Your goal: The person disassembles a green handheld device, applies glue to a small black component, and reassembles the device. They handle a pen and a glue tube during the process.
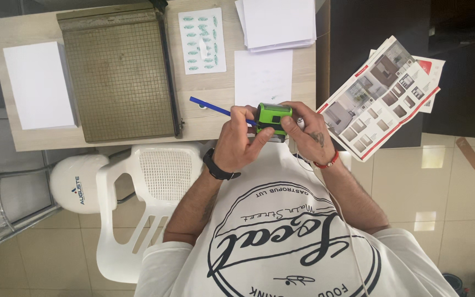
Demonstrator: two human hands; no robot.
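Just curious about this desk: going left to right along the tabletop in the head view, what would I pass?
White paper stack → green paper cutter → sticker sheet → single white sheet → floor-plan brochures.

Both hands (pixel 273 137) gripping green stamp (pixel 274 117), blue pen (pixel 215 108), paper cutter (pixel 119 74) on desk (pixel 210 124)

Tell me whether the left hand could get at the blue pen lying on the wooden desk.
Probably yes: the left hand is beside the blue pen, nothing between, but it grips the green stamp.
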